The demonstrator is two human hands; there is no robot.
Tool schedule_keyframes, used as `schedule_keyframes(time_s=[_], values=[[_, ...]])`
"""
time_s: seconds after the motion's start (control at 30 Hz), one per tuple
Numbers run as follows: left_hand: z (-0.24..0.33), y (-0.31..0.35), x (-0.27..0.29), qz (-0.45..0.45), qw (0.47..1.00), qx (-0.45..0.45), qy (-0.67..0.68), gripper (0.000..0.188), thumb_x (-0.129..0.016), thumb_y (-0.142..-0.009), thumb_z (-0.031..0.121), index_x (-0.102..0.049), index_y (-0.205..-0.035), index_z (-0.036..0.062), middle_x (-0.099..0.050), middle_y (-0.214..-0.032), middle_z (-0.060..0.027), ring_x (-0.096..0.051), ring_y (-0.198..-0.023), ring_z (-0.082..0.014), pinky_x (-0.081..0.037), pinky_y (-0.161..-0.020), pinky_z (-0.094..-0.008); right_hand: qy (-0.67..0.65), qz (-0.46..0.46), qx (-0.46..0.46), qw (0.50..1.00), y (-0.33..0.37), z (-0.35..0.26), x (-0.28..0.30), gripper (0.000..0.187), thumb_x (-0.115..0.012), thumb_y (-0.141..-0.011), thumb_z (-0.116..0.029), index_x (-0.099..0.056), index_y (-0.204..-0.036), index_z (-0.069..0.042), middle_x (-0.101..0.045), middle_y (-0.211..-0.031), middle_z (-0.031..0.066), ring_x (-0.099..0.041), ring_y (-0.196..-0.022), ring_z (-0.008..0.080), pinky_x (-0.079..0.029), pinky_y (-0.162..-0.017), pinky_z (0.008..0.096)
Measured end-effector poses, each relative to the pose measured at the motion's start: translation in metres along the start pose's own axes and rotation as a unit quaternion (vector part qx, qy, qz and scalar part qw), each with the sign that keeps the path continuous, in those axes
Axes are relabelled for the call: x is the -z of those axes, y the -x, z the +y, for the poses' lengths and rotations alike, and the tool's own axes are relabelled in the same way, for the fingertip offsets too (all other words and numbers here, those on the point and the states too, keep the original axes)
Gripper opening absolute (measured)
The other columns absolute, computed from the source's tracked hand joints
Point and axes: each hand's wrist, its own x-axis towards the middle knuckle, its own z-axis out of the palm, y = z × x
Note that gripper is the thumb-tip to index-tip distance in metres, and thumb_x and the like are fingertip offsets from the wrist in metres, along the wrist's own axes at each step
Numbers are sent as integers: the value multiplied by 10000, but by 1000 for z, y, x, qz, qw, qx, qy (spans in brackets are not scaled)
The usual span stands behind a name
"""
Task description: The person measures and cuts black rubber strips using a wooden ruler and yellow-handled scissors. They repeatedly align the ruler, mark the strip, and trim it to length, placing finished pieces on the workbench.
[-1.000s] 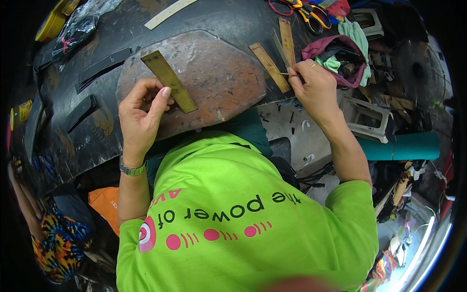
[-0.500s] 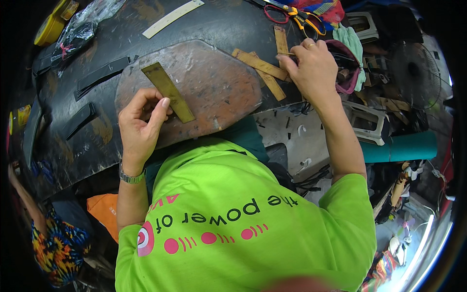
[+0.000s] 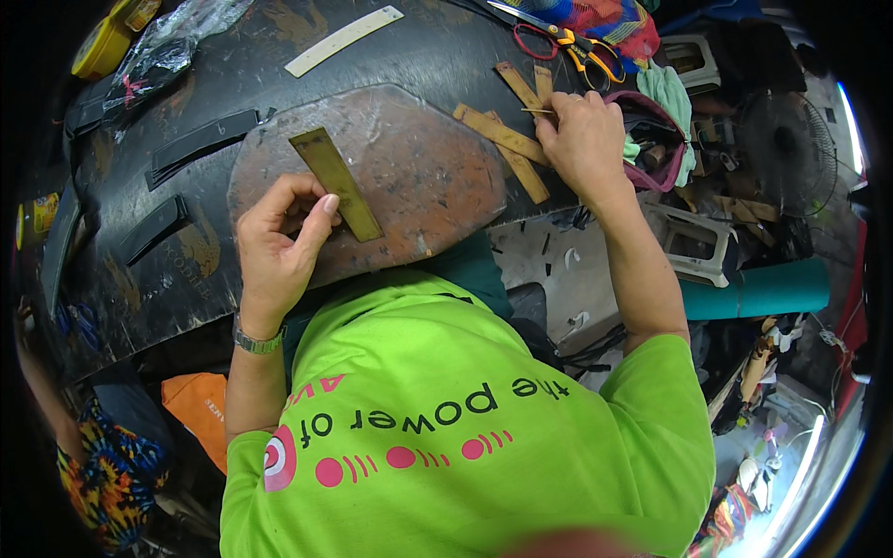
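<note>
My left hand (image 3: pixel 284 228) pinches a flat yellow-brown strip (image 3: pixel 337 184) between thumb and fingers, tilted above a worn brown board (image 3: pixel 437 177). My right hand (image 3: pixel 584 139) is closed at the right side of the table. From its fingertips sticks a thin yellowish edge (image 3: pixel 536 111), which looks like another strip seen edge-on. Several similar strips lie about it: a crossed pair (image 3: pixel 502 130) to its left, and two more, a slanting strip (image 3: pixel 517 84) and an upright strip (image 3: pixel 543 82), just beyond.
Scissors (image 3: pixel 591 58) and a pink-rimmed pouch (image 3: pixel 651 172) lie around my right hand. Black strips (image 3: pixel 200 144) and a pale strip (image 3: pixel 342 40) rest on the dark table (image 3: pixel 446 65). A fan (image 3: pixel 791 139) stands at right. Another person's patterned sleeve (image 3: pixel 112 465) shows at lower left.
My right hand has shifted slightly left and down. A slanting strip now shows beside the upright one beyond it. The left hand still holds its strip; the whole view has shifted slightly.
</note>
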Motion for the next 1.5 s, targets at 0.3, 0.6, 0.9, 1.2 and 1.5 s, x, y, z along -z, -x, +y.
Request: schedule_keyframes(time_s=[0.3, 0.6, 0.9, 1.2, 1.5], values=[[-2, -1, -1, 5, 1000, -1, -4, 73, -719, -949, 53, -672, -957, -3, -700, -812, -22, -671, -729, -69, -531, -663, -221, -37, 40, 63, 996, -15, -16, -5, 139, -718, -770, -189, -688, -785, -54, -705, -812, 120, -644, -852, 298, -479, -738, 433], [1, -2, -1, 1, 999, -24, -27, 86, -723, -936, 47, -668, -956, -17, -709, -846, -42, -684, -762, -80, -560, -686, -234, -61, 21, -10, 998, -26, 0, 6, 229, -745, -850, -288, -765, -922, -72, -723, -908, 115, -665, -900, 325, -529, -748, 455], [-1, 0, -3, 5, 999, -26, -29, 80, -724, -935, 48, -677, -955, -13, -700, -817, -28, -659, -720, -76, -522, -661, -229, -20, -49, -36, 998, -29, 19, -1, 329, -767, -826, -380, -785, -934, -70, -743, -941, 128, -683, -977, 328, -516, -780, 474], [-2, 0, -2, 2, 999, -9, -32, 85, -712, -949, 56, -674, -972, -16, -701, -820, -31, -668, -723, -80, -520, -663, -231, -172, -57, -84, 980, -58, 15, -12, 322, -758, -881, -290, -760, -1100, -54, -775, -975, 130, -740, -876, 270, -545, -799, 359], [0, 0, -1, 0, 998, -6, -64, 75, -706, -948, 44, -666, -967, -16, -691, -816, -39, -664, -717, -86, -511, -660, -233, -397, 4, -117, 910, -55, 57, 7, 256, -741, -914, -65, -721, -1142, 49, -762, -1010, 46, -679, -911, 94, -528, -840, 241]])
